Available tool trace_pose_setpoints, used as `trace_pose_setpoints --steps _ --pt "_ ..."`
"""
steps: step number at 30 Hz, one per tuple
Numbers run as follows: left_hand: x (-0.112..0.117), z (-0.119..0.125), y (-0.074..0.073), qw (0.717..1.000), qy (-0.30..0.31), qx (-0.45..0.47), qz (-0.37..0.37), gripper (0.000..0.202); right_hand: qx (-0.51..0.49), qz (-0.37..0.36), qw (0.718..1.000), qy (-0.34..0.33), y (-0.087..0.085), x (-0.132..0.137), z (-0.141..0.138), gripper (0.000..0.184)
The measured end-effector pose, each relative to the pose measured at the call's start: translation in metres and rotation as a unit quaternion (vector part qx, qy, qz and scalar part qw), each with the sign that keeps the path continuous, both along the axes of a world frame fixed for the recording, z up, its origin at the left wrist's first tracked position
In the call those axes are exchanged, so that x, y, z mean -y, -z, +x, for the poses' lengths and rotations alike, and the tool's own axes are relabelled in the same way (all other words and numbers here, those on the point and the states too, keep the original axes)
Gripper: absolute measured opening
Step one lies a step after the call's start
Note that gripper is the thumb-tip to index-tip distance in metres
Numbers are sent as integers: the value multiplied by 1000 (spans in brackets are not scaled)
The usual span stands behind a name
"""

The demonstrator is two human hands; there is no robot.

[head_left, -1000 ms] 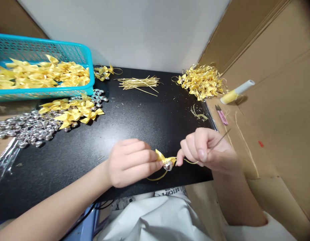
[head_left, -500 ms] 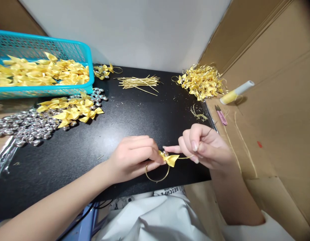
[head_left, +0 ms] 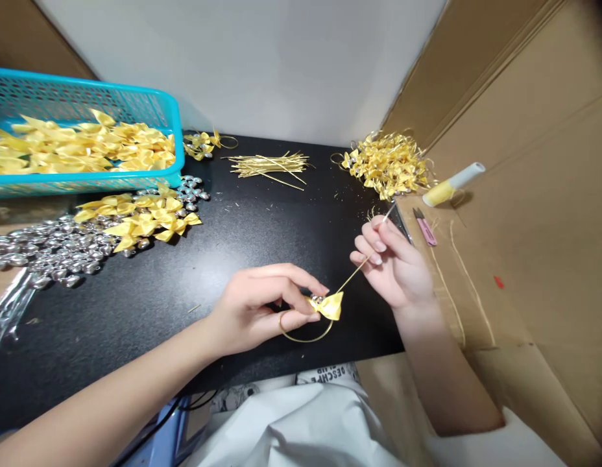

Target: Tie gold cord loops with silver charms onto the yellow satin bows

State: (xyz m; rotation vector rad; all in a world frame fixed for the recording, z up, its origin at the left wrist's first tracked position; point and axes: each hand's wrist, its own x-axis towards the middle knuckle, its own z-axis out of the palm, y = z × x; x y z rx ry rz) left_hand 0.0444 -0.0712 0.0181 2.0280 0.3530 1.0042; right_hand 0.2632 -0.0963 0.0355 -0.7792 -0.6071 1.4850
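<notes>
My left hand pinches a yellow ribbon bow between thumb and fingers, above the front part of the black table. A small silver bell or bead sits against the bow, partly covered by the fingertips. Below them curves a loop of gold cord. From the bow the straight gold tail of the cord slants up to my right hand, whose fingers are closed on it. A pale thin tip shows above the right thumb; I cannot make out whether it is the cord's end.
A turquoise basket of bows stands at the left, with silver beads and loose bows before it. Gold cords lie at the back, finished bow loops back right. Pink snips and a tube are at the right.
My right hand has moved up and away from the bow, and its forefinger no longer reaches towards the bead. The cord between the hands now shows longer and slanted.
</notes>
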Motion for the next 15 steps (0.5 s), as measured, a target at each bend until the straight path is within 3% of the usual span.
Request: trace_pose_setpoints --steps 3,6,11,15 --pt "4 5 5 976 -52 13 -212 11 -13 -55 998 10 16 -8 -3 21" --pt "0 12 12 900 -125 90 -407 19 -18 -90 995 30 26 -8 -11 24" --pt "-15 17 18 805 -200 152 -537 23 13 -64 994 86 29 8 -27 27" --pt "-20 16 19 783 -216 140 -566 23 94 -16 992 87 33 31 -39 20"
